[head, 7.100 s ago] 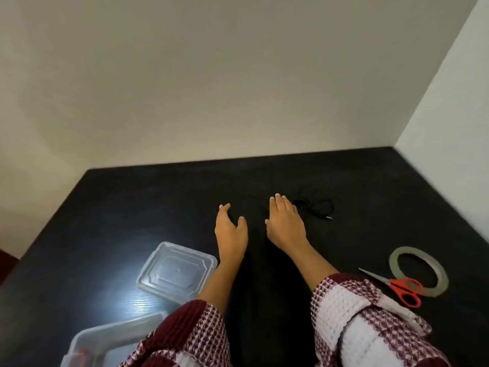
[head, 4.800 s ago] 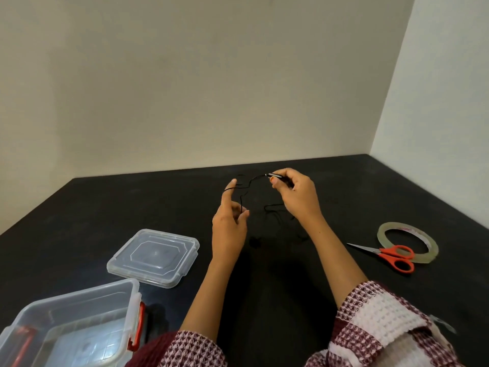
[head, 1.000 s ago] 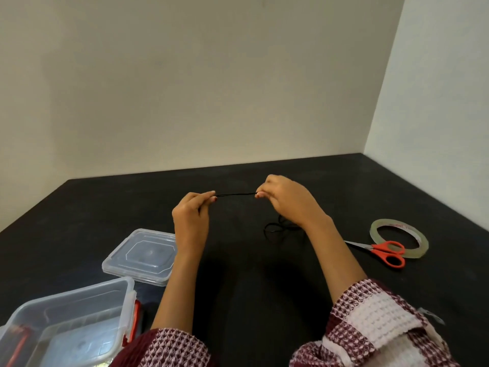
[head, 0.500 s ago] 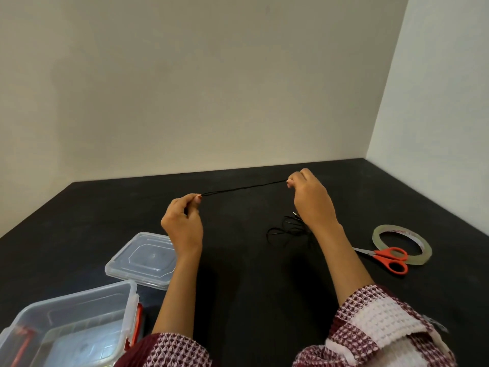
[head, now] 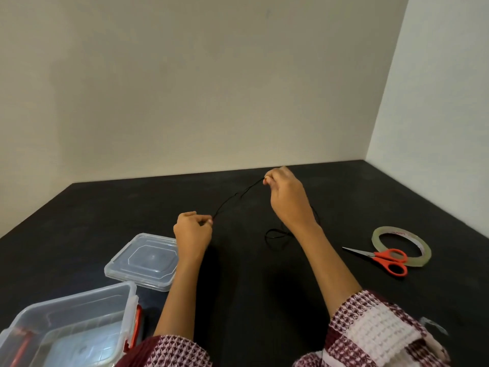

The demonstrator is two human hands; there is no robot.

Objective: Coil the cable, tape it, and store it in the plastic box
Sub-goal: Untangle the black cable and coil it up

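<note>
Black cable [head: 232, 201] between both hands [head: 193, 233]

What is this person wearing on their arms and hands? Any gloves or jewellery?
No gloves: the left hand and right hand are bare, and no rings, watch or bracelets show. Both forearms are uncovered. The left sleeve is a maroon and white waffle-like knit. The right sleeve has the same weave with a broad white band across it.

Black cable [head: 232, 201], orange-handled scissors [head: 383, 259]
</note>
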